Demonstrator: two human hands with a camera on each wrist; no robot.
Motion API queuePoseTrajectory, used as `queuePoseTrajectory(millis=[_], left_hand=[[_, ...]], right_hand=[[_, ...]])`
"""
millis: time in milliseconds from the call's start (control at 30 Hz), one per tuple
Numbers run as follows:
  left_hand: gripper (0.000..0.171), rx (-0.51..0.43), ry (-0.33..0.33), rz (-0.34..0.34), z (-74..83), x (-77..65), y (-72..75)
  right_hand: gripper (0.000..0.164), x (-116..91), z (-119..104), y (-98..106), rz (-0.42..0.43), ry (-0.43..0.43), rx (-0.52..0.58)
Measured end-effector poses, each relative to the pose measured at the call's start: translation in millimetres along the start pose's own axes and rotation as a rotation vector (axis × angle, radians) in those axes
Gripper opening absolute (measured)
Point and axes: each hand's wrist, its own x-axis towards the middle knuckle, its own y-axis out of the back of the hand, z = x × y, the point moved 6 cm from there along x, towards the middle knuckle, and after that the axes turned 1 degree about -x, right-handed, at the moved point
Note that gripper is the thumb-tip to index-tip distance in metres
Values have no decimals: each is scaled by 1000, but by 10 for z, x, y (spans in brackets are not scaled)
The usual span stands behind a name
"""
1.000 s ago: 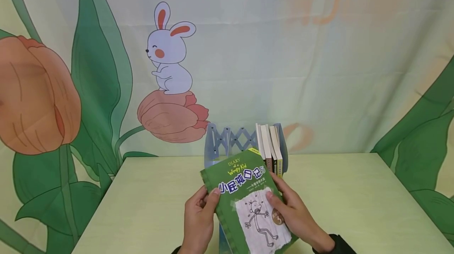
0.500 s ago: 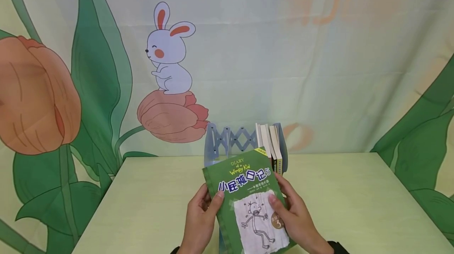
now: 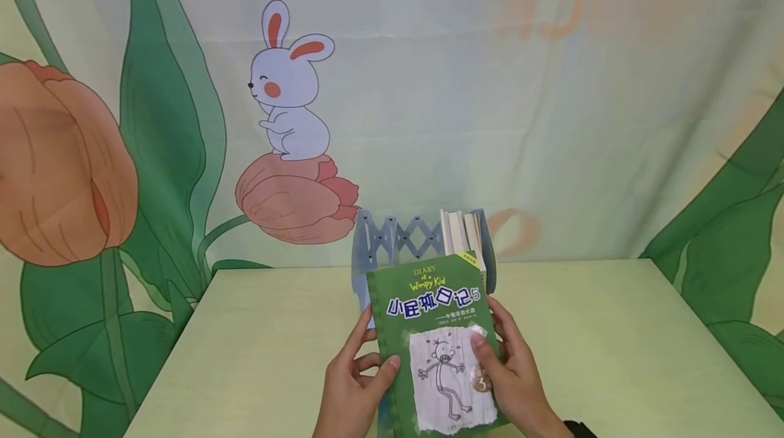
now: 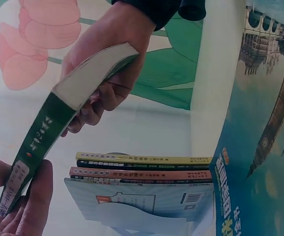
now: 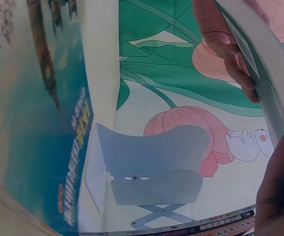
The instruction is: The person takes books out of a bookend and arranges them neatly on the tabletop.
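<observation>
A green paperback book (image 3: 401,336) with a cartoon figure on its cover is held tilted in front of me, cover up. At its left edge my left hand (image 3: 355,383) grips it, thumb on the cover and fingers partly behind. My right hand (image 3: 517,373) holds the opposite edge with its thumb on the cover. The left wrist view shows the book's spine (image 4: 36,132) and page edges. A blue expanding book rack (image 3: 416,237) stands beyond, partly hidden by the green book. Several books (image 3: 456,230) stand upright at its right end.
A large teal book (image 4: 265,132) with a clock tower picture lies below the hands, mostly hidden in the head view. The pale table (image 3: 257,343) ends at a printed curtain (image 3: 416,118) behind the rack.
The green book has shifted slightly right and turned more upright. My left hand has slid down its left edge, with the fingers spread more. My right hand keeps its hold.
</observation>
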Motion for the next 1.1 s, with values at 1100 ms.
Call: queuePoseTrajectory(millis=[1100], left_hand=[[75, 116, 26, -70, -267, -27, 0]], right_hand=[[73, -199, 297, 157, -181, -294, -86]])
